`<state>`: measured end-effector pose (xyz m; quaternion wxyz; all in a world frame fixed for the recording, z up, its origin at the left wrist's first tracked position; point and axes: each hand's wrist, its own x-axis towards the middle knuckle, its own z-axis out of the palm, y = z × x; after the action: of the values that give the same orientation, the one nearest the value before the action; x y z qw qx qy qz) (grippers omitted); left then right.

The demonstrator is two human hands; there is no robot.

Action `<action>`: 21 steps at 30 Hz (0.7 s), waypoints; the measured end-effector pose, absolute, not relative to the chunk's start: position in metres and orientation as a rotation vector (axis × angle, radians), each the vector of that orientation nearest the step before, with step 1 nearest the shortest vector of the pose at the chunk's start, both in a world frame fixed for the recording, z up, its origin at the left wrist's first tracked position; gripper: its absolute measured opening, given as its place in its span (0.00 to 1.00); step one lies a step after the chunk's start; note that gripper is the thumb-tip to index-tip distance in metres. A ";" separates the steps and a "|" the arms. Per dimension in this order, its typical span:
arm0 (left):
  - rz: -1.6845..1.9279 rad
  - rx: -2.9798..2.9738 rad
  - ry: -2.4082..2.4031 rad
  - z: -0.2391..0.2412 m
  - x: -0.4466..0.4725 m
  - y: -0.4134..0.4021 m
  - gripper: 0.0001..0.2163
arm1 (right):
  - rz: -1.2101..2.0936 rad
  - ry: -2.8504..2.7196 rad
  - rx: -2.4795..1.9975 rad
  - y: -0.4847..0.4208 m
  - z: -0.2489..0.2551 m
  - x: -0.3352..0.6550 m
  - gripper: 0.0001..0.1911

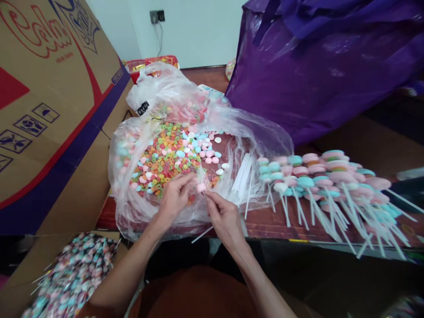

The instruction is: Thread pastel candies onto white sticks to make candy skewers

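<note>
My left hand [175, 196] pinches a pink round candy [201, 187] just above the front edge of an open clear plastic bag [139, 212]. My right hand [222, 213] is closed on a white stick [202, 234] whose upper end meets the candy. The bag holds a heap of small multicoloured ring candies [165, 157] and pastel disc candies [205, 148]. A bundle of loose white sticks [244, 173] lies at the bag's right side.
Several finished candy skewers [324, 176] lie in a row on the brown table [274, 225] at right. A purple bag [318, 75] stands behind them. A large cardboard box [49, 97] fills the left. A box of wrapped candy sticks [71, 274] sits at lower left.
</note>
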<state>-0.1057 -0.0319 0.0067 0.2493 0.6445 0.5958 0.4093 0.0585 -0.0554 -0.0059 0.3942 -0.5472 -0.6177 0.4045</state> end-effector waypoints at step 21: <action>0.485 2.379 1.900 0.012 -0.126 -0.008 0.13 | 1.098 -1.576 -1.367 -0.065 -0.020 0.058 0.19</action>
<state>-0.1263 -0.0081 0.0121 0.0294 0.7713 0.6160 0.1573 0.0577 -0.0648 -0.0197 0.3821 -0.5360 -0.6177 0.4303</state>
